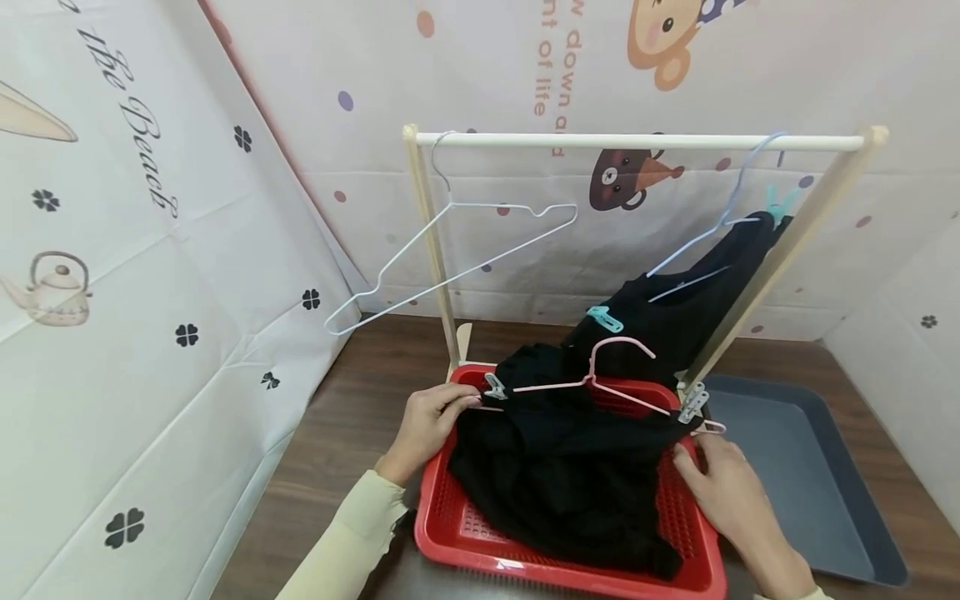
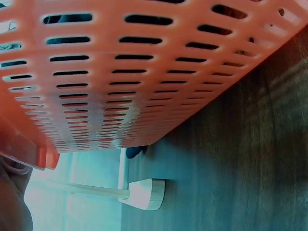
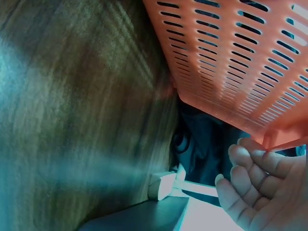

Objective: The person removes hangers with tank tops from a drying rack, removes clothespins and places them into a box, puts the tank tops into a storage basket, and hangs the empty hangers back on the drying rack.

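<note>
A black garment (image 1: 570, 467) lies in a red plastic basket (image 1: 429, 500), its upper edge fastened to a pink hanger (image 1: 551, 386). One grey clip (image 1: 495, 386) sits at the hanger's left side and another grey clip (image 1: 693, 403) at its right. My left hand (image 1: 431, 423) pinches the hanger's left end, by the basket rim. At the other end, my right hand (image 1: 723, 487) touches the basket's right rim, just below the hanger tip. The right wrist view shows this right hand (image 3: 262, 187) with loosely bent fingers beneath the rim.
Behind the basket stands a rack with a white rail (image 1: 637, 142). A bare white hanger (image 1: 450, 279) hangs from it, and a blue hanger (image 1: 731, 196) carries another black garment (image 1: 660, 325) with turquoise clips (image 1: 604, 318). A grey tray (image 1: 787, 483) lies at the right.
</note>
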A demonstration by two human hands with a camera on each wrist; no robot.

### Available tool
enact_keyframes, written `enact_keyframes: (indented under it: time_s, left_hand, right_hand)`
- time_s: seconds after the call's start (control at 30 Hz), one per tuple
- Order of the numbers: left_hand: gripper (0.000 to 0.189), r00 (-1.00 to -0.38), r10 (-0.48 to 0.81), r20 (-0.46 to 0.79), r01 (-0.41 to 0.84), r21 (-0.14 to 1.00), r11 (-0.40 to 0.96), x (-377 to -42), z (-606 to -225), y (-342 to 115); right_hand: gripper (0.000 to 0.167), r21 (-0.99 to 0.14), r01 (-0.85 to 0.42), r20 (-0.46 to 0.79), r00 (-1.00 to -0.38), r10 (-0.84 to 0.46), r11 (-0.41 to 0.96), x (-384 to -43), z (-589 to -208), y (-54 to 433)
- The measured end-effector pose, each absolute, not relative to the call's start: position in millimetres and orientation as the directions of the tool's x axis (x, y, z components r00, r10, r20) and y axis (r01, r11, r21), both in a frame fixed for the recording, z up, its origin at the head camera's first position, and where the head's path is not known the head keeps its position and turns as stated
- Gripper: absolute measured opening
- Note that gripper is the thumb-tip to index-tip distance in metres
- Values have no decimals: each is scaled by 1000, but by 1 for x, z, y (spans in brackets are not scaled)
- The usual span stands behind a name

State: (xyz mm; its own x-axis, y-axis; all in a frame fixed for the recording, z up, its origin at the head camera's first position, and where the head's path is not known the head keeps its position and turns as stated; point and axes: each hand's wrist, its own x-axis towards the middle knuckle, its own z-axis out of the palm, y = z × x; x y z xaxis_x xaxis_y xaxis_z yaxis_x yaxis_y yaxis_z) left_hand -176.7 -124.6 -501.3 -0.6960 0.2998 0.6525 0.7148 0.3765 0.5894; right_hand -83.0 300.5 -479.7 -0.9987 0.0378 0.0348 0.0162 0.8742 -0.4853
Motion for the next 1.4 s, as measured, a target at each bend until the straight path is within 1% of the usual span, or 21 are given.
enact_keyframes:
  time_s: [0.07,0.13,0.17,0.2,0.27,0.3,0.33,0.37,0.4,0.47,0.53,0.6,0.63,0.7,0.87,0.93,1.07,1.27,1.33,1.4]
  left_hand:
    - [16,-701,302,646,711,600,367,-176,-502,-123]
    - [16,-707,306,638,706,610,359,-177,-502,-122]
    - [16,-703,308,641,710,607,356,-177,-502,-121]
    - [16,-700,309,643,713,606,354,-177,-502,-121]
    - [16,-690,307,655,722,596,351,-178,-502,-121]
    - [16,-687,303,661,725,593,351,-179,-502,-121]
    - [16,-683,298,667,728,589,350,-179,-501,-122]
    - [16,-677,294,675,733,583,349,-180,-501,-122]
    - [16,-678,290,676,732,584,350,-180,-500,-122]
    - [16,-674,291,679,736,580,350,-180,-499,-122]
    - [16,-672,297,678,737,578,350,-180,-499,-122]
    - [16,-673,303,675,738,578,348,-180,-499,-121]
    - [16,-672,306,675,738,578,348,-179,-499,-120]
    - [16,-674,306,673,737,582,344,-179,-499,-119]
    - [15,-675,299,675,736,587,336,-178,-499,-117]
    - [15,-677,299,672,734,590,337,-179,-498,-117]
    - [15,-683,304,664,729,593,343,-178,-497,-117]
    - [13,-680,289,674,731,590,343,-174,-499,-120]
    - [14,-686,283,671,725,595,346,-173,-499,-121]
    - [15,-692,281,665,720,601,347,-173,-499,-121]
  right_hand:
    - [33,-452,18,47,-998,44,892,-80,-475,302]
    - [33,-435,-3,116,-992,53,901,-76,-469,304]
    - [30,-436,-18,169,-984,62,900,-74,-466,305]
    - [26,-442,-39,236,-969,74,896,-73,-462,306]
    - [19,-475,-90,381,-918,113,876,-72,-455,308]
    - [17,-496,-109,433,-891,136,862,-73,-452,309]
    - [17,-525,-120,458,-874,161,843,-75,-449,311]
    - [20,-558,-130,464,-867,179,819,-78,-446,313]
    - [27,-589,-124,445,-875,192,799,-81,-443,314]
    - [42,-650,-88,349,-917,193,755,-87,-440,317]
    - [56,-688,-44,234,-958,164,724,-91,-440,318]
    - [62,-701,-22,164,-978,131,713,-94,-442,317]
    - [62,-705,-24,155,-980,121,708,-95,-444,316]
    - [57,-712,-48,178,-977,114,700,-95,-446,315]
    - [36,-724,-176,345,-930,130,667,-93,-446,309]
    - [30,-720,-209,392,-910,139,662,-91,-446,308]
    - [27,-725,-242,434,-887,155,645,-88,-448,306]
    - [29,-756,-337,502,-849,167,560,-91,-451,305]
    - [29,-762,-353,518,-836,183,543,-92,-449,306]
    - [29,-770,-339,513,-832,209,541,-91,-447,307]
